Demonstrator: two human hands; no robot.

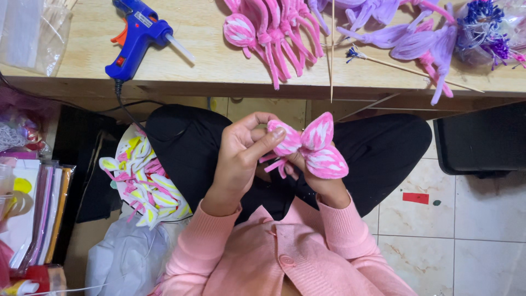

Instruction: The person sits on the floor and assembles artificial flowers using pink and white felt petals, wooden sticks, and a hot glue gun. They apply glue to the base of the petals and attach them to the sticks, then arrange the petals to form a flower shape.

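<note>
**Pink petal cluster pinched between both hands above the lap**

To the far left, a stack of coloured sheets point(46, 211) is seen standing on edge, and beside it a pile of loose pink, yellow and white petals point(141, 183) is heaped on a bag by the knee. On the wooden surface point(219, 68) above, a blue glue gun point(134, 38) is laid with its nozzle pointing right.

The left hand point(235, 161) is held with its grip pressed together, thumb and forefinger pinching the left petal of the pink-and-white petal cluster point(315, 148). The cluster is judged light, soft and easily crushed or bent; it is best taken at the gathered stems below, not by the petal faces. The right hand point(323, 183) is largely hidden beneath it, its grip closed on those stems.

Further right on the surface lie finished pink petals point(274, 33), a thin wooden stick point(331, 60) and purple flowers point(433, 41). Nothing stands between hands and surface.
</note>
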